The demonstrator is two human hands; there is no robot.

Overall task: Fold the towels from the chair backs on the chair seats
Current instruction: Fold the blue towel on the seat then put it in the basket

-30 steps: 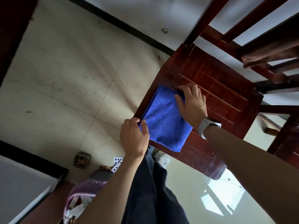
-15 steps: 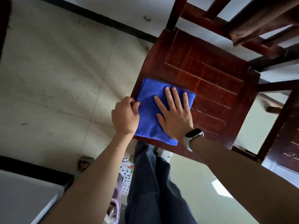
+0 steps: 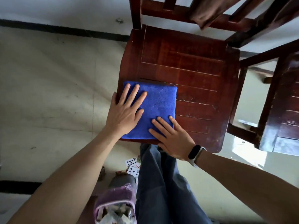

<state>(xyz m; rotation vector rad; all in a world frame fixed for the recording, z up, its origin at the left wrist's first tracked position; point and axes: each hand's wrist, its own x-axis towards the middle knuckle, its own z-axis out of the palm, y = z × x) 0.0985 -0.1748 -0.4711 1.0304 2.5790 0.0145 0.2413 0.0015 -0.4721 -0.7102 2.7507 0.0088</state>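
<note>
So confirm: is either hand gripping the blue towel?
No, the left hand and right hand both lie flat with straight fingers on the blue towel.

— How are the hands lying?
— Left hand flat, fingers straight and spread. Right hand flat too, fingers straight, both forearms stretched forward, palms down.

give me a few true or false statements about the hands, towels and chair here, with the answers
1. The blue towel lies folded on the chair seat. True.
2. The left hand pinches a towel corner. False: it lies flat on the towel, fingers straight.
3. The right hand rests flat on the towel's near corner. True.
4. The brown towel lies on the floor. False: it hangs over the chair back.
5. The wristband is on the left wrist. False: the right.
</note>
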